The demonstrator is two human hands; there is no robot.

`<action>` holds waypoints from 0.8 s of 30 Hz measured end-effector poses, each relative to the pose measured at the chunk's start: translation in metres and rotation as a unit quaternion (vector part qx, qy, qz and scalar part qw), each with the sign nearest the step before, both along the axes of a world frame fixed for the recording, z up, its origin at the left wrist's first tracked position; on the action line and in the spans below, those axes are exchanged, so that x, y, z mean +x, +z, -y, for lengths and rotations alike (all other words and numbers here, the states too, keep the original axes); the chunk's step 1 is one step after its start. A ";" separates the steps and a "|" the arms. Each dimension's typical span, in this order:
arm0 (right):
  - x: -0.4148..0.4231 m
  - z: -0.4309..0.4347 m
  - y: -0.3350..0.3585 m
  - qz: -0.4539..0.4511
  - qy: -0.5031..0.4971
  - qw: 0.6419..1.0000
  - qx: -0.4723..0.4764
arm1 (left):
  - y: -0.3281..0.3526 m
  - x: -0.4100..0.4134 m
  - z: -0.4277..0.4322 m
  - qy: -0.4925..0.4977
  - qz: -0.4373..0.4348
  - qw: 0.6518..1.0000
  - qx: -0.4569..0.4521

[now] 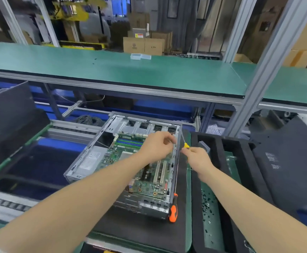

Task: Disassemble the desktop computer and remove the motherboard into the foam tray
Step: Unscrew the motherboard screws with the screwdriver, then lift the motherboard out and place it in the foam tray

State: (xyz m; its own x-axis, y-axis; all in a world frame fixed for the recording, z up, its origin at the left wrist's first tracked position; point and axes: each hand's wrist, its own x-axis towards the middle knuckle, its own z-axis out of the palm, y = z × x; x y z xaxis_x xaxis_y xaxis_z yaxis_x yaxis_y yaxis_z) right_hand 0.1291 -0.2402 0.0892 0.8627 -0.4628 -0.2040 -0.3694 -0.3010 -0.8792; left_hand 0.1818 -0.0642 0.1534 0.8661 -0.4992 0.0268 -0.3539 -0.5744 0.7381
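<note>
Green benches all round, and down on the dark mat sits one open computer case (pixel 94 157), its single motherboard (pixel 149 181) inside. Left hand (pixel 156 145) curls at the far right corner; right hand (pixel 197 157) pinches one yellow connector (pixel 186 145). Ease it free gently. One foam tray (pixel 211 143) waits right; one orange screwdriver (pixel 173 210) leans alongside.

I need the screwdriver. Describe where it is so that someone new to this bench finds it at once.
Start at the open metal computer case on the dark mat. Go to its near right corner: the screwdriver leans there, handle down. Its orange and black handle is the only bright orange thing nearby.
</note>
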 end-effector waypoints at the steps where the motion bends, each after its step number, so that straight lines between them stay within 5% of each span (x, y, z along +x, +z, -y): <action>1: -0.002 -0.002 -0.008 -0.021 -0.031 0.999 -0.003 | -0.001 0.000 -0.003 -0.021 0.010 1.000 0.016; 10: -0.070 -0.005 -0.069 -0.207 -0.106 0.973 0.005 | -0.034 -0.034 0.046 -0.242 0.155 0.932 0.218; 24: -0.103 -0.019 -0.099 -0.202 -0.035 0.978 0.041 | -0.043 -0.050 0.049 -0.180 0.162 0.950 0.194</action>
